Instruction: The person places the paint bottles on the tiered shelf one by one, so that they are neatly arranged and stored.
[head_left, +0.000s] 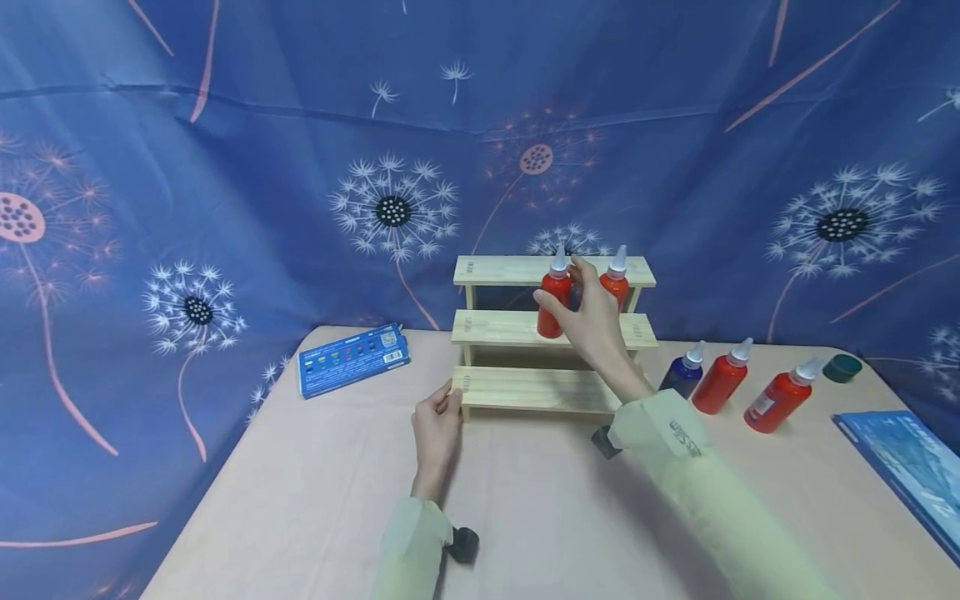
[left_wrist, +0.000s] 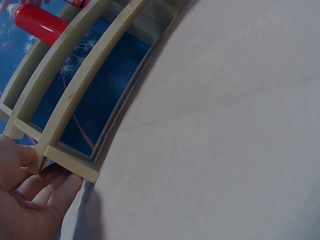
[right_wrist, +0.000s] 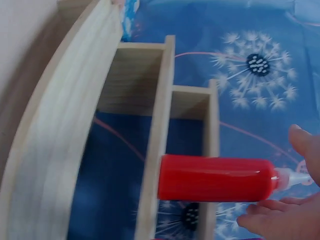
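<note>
A three-tier wooden rack (head_left: pixel 517 390) stands at the table's back. My left hand (head_left: pixel 437 425) pinches the left end of its lowest tier, with thumb and fingers about the wood in the left wrist view. On the middle tier a red squeeze bottle (head_left: pixel 552 308) with a pointed nozzle stands upright. My right hand (head_left: pixel 596 321) is around its upper part; in the right wrist view, thumb and fingers are spread either side of the nozzle, apart from the bottle (right_wrist: pixel 215 178). Partly hidden behind this hand, another red bottle (head_left: pixel 614 283) stands to the right.
Right of the rack stand a dark blue bottle (head_left: pixel 681 377) and two red bottles, one nearer (head_left: pixel 722 383) and one farther right (head_left: pixel 778 402). Beyond them are a dark green round thing (head_left: pixel 842 368) and a blue booklet (head_left: pixel 911 467). A blue box (head_left: pixel 352 360) lies at left.
</note>
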